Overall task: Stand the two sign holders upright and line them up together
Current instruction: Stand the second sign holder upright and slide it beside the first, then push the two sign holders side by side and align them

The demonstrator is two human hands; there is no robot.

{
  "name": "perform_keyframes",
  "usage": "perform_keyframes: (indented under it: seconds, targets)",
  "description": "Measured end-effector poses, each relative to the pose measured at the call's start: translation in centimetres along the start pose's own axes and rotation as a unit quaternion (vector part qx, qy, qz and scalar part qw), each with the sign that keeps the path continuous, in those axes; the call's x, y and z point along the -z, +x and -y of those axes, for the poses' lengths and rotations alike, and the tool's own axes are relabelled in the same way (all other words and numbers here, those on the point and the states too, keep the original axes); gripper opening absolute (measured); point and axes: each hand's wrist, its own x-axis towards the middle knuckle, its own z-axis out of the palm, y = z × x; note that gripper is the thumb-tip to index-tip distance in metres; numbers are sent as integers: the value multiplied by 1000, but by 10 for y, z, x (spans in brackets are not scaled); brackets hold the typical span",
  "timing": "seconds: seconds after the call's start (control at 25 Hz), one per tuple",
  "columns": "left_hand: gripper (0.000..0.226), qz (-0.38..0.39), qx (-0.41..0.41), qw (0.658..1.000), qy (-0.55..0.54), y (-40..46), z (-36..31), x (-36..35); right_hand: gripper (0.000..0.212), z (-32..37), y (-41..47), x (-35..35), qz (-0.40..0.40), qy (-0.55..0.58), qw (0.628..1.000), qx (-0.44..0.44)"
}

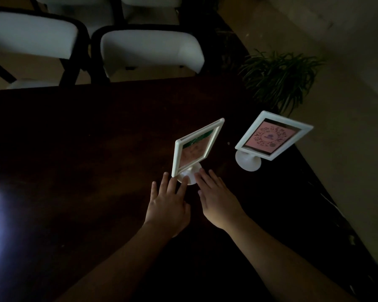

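Both hands, left [167, 205] and right [218, 203], fingers spread flat, steady near holder [194, 147] by its base [189, 176]; light, rigid plastic, likely tippy; second holder [271, 136] upright near tabletop [96, 138] right edge.

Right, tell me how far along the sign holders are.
Both holders stand upright on the table. Left hand and right hand touch the near holder at its base. Left to do: bring it alongside the far holder, which stands apart and faces differently.
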Motion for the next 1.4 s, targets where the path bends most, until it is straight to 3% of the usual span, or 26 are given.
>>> perform_keyframes:
  seconds: [0.88, 1.12, 1.4]
  targets:
    - [73, 2, 30, 999, 11, 47, -89, -24, 53, -100, -5, 14, -32, 37, 999, 16]
    - [70, 2, 7, 1000, -26, 34, -70, -14, 56, -106, -8, 24, -23, 38, 999, 28]
    - [76, 6, 74, 994, -75, -10, -17, 36, 52, -93, -44, 81, -68, 34, 997, -7]
